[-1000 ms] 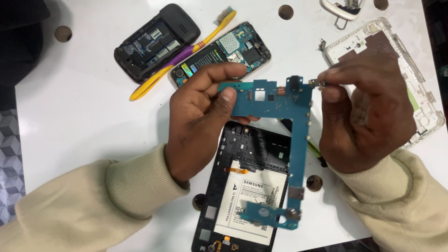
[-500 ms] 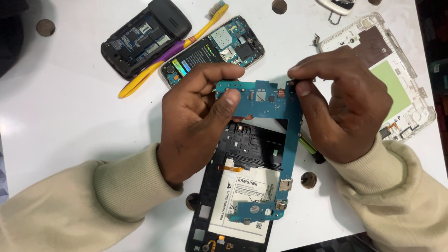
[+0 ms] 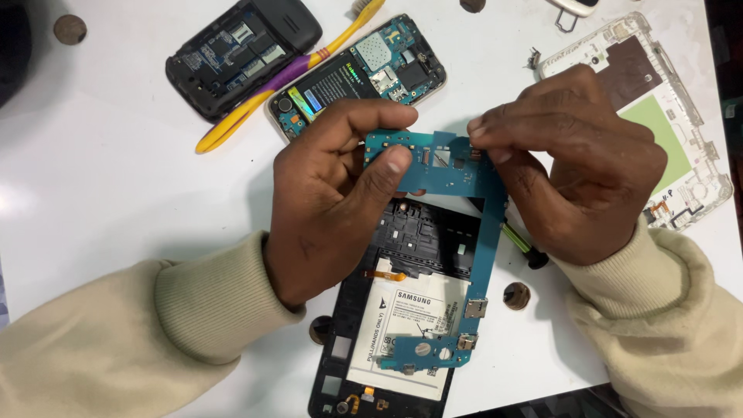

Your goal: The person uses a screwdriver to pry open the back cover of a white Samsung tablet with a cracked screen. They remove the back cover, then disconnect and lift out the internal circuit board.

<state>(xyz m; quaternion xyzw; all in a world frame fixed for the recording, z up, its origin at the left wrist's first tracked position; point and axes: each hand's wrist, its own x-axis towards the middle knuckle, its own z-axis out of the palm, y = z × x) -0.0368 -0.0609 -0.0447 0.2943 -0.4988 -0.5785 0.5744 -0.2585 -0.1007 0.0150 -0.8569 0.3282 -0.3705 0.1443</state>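
My left hand [image 3: 333, 197] pinches the top left part of a blue C-shaped circuit board [image 3: 487, 255], thumb on its face. My right hand [image 3: 576, 174] grips the board's top right corner with fingertips closed on its edge. The board hangs just above an opened black tablet body [image 3: 418, 240] with a white battery [image 3: 406, 329] showing. The board's lower arm lies over the battery.
A white table [image 3: 116, 170] holds two opened phones, a black one [image 3: 240, 54] and one with a blue board [image 3: 356, 73], with a yellow and purple toothbrush [image 3: 271, 81] between them. A white tablet back cover [image 3: 658, 108] lies at the right. Small round brown discs [image 3: 516, 296] are scattered about.
My right hand has moved left and down onto the board's top right corner, covering it. The camera view has shifted slightly, so the phones sit higher and more to the left.
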